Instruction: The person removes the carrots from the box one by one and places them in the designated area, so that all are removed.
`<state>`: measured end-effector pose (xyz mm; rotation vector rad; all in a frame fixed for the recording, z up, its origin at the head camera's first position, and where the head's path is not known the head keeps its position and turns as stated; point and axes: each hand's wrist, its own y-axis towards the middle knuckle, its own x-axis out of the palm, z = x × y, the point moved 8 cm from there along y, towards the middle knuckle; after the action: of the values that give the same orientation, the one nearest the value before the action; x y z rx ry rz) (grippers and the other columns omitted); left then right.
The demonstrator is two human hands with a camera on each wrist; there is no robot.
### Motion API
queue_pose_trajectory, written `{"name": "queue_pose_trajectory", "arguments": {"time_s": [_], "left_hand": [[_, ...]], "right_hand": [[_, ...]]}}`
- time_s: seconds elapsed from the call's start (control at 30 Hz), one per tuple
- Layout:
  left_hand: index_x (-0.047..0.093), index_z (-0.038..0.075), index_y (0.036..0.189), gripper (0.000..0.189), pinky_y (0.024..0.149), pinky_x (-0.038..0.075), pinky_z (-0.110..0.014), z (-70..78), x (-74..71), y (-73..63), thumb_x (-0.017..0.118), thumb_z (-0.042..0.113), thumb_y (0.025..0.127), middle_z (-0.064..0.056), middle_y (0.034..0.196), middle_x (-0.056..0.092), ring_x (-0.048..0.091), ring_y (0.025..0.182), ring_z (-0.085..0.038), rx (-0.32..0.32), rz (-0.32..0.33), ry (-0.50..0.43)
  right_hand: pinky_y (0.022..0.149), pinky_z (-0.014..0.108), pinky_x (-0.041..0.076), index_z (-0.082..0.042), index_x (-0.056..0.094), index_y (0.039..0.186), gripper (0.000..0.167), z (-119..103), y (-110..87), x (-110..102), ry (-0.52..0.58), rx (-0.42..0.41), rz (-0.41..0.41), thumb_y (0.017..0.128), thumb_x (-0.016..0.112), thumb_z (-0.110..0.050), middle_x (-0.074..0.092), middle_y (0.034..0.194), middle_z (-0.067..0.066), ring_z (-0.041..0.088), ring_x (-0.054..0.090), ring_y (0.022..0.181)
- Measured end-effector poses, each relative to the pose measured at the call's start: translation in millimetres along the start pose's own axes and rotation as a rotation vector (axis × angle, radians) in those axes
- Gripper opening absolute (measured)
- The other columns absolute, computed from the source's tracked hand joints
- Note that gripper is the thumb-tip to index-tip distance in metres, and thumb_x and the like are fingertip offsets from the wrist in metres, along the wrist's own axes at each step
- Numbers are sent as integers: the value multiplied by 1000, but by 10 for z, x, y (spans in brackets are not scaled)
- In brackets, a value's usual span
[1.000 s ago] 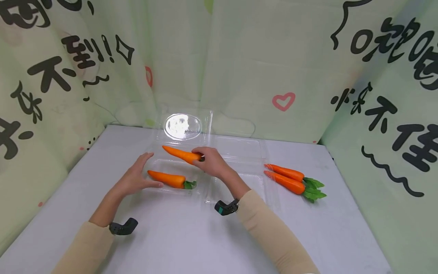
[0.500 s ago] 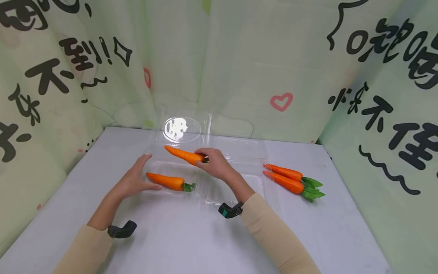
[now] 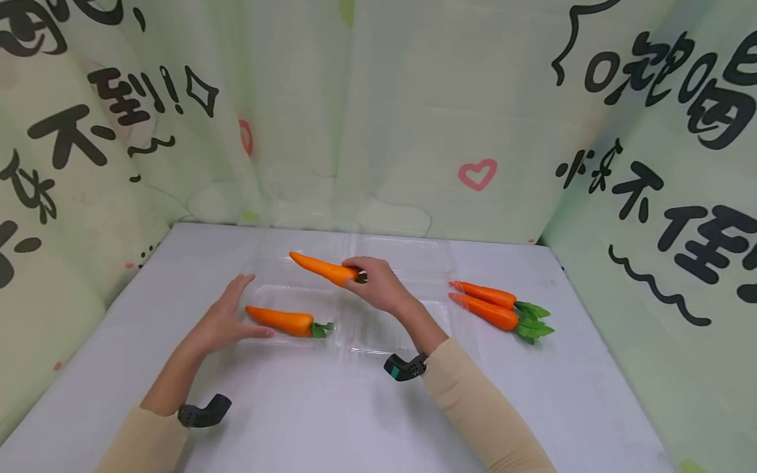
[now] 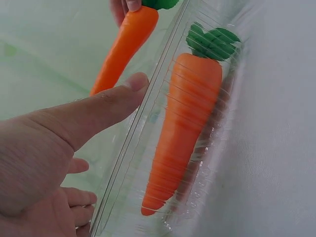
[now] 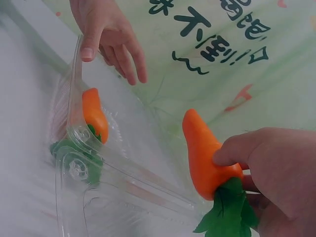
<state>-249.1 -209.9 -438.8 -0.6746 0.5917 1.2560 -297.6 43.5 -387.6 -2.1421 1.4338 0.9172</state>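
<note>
My right hand [image 3: 381,286] grips an orange carrot [image 3: 319,267] near its leafy end, its tip pointing left. The carrot hangs above the back part of a clear plastic box [image 3: 322,297]. Inside that box lies another carrot [image 3: 280,320], green leaves to the right. At the box's left end is my left hand [image 3: 221,322], thumb and fingers spread, holding nothing. The left wrist view shows its thumb [image 4: 111,106] at the box rim; whether it touches is unclear. In the right wrist view, the gripped carrot [image 5: 205,155] has its leaves below the fingers.
A second clear box [image 3: 378,338] stands right beside the first. Two more carrots [image 3: 487,314] lie on the white table [image 3: 307,420] to its right, their tips seen through clear plastic. A light green curtain [image 3: 408,105] with writing surrounds the table's back and sides.
The view has turned slightly to the right. My right hand still holds the carrot in nearly the same place, slightly farther right of the left hand. The left hand stays by the box.
</note>
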Motion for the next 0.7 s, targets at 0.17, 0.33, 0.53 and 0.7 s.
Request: {"name": "queue_pose_trajectory", "arguments": {"time_s": [0.17,0.33,0.53,0.7], "left_hand": [[10,8,155,116,102,31,-72,13,0,-65,83,42,71,-28,160,5,19,141,-53,2,4,4],[10,8,155,117,102,30,-73,11,11,-109,84,43,71,-28,160,5,19,140,-53,1,4,20],[11,9,155,119,102,29,-73,3,28,-134,84,47,69,-28,159,6,19,140,-54,8,8,31],[12,8,154,118,101,30,-74,14,27,-156,84,46,69,-29,159,7,19,140,-54,15,13,35]], "right_hand": [[96,35,55,-9,61,128,36,17,-57,-52,6,12,14,93,65,-15,63,125,8,23,60,105],[95,34,55,-9,61,128,36,82,-90,-84,7,21,31,93,64,-16,64,123,7,22,60,104],[94,35,56,-9,61,128,36,142,-128,-127,22,40,50,93,64,-15,64,122,7,24,59,103],[95,35,55,-10,61,128,36,152,-152,-153,15,55,60,93,65,-15,64,123,7,23,59,104]]}}
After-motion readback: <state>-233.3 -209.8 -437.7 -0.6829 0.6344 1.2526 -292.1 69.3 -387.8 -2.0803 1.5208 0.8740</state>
